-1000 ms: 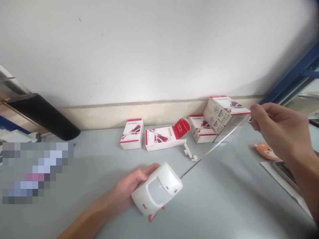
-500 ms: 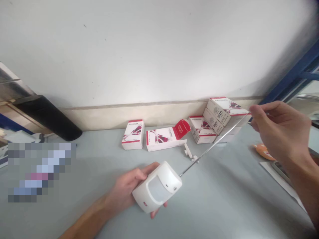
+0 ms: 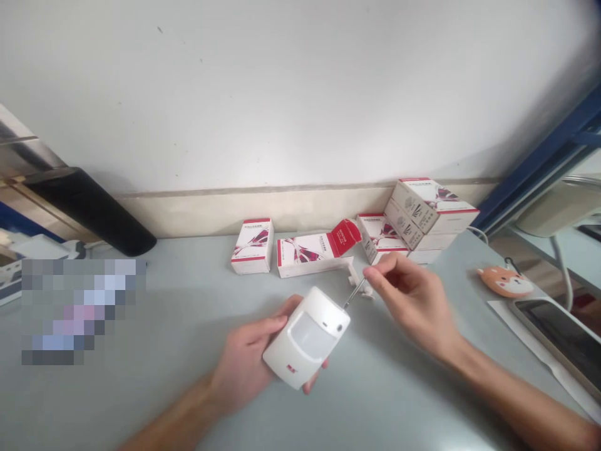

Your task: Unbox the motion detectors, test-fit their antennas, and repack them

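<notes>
My left hand [image 3: 246,363] is wrapped round a white motion sensor [image 3: 307,337] with a frosted lens window and a small red mark, held just above the grey table [image 3: 178,313]. A thin metal antenna [image 3: 354,293] sticks out of the sensor's top right corner and is now short. My right hand [image 3: 413,300] pinches the antenna's tip between thumb and fingers, close to the sensor. A small white bracket [image 3: 354,275] lies on the table just behind the antenna.
Red-and-white boxes line the wall: one upright [image 3: 252,245], one lying with its flap open [image 3: 314,254], and a stack [image 3: 425,210] at the right. An orange fox-shaped trinket [image 3: 504,280] and a tablet [image 3: 561,335] lie at right. A black cylinder [image 3: 89,210] leans at left.
My right hand has moved left and down toward the sensor, and the long extended antenna has collapsed to a short stub. The left hand still holds the sensor, shifted slightly up.
</notes>
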A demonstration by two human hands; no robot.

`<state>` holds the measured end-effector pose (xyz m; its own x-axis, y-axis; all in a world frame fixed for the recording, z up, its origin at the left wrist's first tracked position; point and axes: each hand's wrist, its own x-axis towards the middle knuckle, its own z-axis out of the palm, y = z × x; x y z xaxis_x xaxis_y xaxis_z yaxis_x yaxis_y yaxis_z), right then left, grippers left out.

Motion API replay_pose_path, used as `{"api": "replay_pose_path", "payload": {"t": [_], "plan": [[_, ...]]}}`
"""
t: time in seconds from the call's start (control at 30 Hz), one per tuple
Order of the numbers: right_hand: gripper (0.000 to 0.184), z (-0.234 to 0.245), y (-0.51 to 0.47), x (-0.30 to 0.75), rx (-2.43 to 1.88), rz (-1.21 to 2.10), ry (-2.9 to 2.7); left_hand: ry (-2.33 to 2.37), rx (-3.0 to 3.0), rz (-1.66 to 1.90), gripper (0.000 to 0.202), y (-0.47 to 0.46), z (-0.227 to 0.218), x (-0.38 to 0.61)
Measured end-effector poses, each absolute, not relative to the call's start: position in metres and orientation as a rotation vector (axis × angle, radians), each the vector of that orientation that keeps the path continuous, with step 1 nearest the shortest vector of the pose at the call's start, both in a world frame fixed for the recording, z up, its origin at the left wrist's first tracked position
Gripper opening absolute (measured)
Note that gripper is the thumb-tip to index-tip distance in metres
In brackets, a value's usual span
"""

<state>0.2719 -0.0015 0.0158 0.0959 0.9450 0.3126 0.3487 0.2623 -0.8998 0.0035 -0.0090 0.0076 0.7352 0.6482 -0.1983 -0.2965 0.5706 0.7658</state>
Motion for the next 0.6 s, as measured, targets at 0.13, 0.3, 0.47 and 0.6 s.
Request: {"api": "replay_pose_path", "payload": {"t": [0.13,0.3,0.47,0.6], "plan": [[0.031,0.005,-0.016,0.254,-1.216,0.812,-1.554,0.506,0.732,0.637,0.042,-0.018,0.009,0.009],[0.029,0.011,-0.019,0.254,-1.175,0.807,-1.668,0.477,0.659,0.643,0.045,-0.021,0.009,0.014],[0.022,0.022,-0.004,0.273,-1.344,0.556,-1.785,0.635,0.639,0.728,0.048,-0.017,0.017,0.015],[0.021,0.024,0.005,0.281,-1.468,0.486,-1.827,0.775,0.672,0.811,0.043,-0.014,0.022,0.013]]}}
